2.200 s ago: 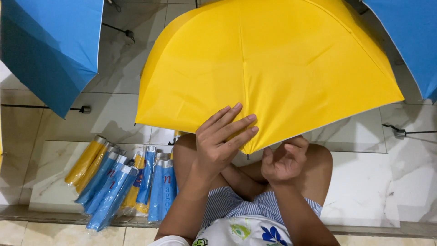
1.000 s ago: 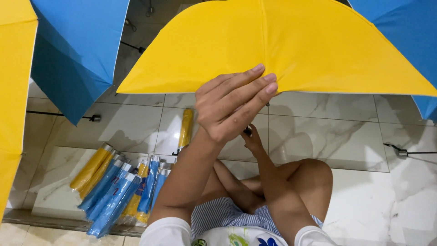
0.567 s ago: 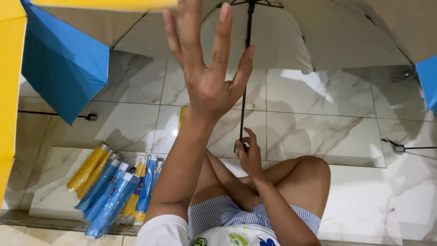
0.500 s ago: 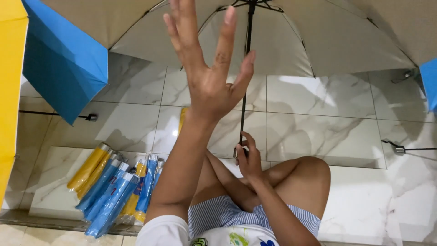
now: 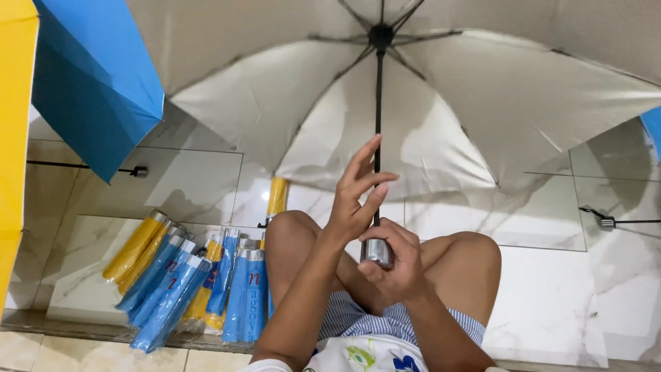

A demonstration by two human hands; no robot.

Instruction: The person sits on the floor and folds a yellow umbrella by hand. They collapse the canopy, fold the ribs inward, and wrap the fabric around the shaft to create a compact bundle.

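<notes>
An open umbrella (image 5: pixel 475 103) fills the top of the head view, its silver-grey underside facing me with dark ribs meeting at a hub. Its thin black shaft (image 5: pixel 377 124) runs down to a silver handle (image 5: pixel 376 251). My right hand (image 5: pixel 394 262) is closed around that handle, above my crossed legs. My left hand (image 5: pixel 356 193) is raised beside the shaft, fingers spread and loosely curled, touching or almost touching it, holding nothing.
Several folded umbrellas in blue and yellow sleeves (image 5: pixel 193 282) lie on the marble floor at my left. An open blue umbrella (image 5: pixel 89 83) and a yellow one (image 5: pixel 14 138) stand at the left; another blue edge (image 5: pixel 653 131) shows at right.
The yellow canopy swung up and over, so its silver underside now faces me. My left hand dropped from the canopy to beside the shaft. My right hand stayed on the handle.
</notes>
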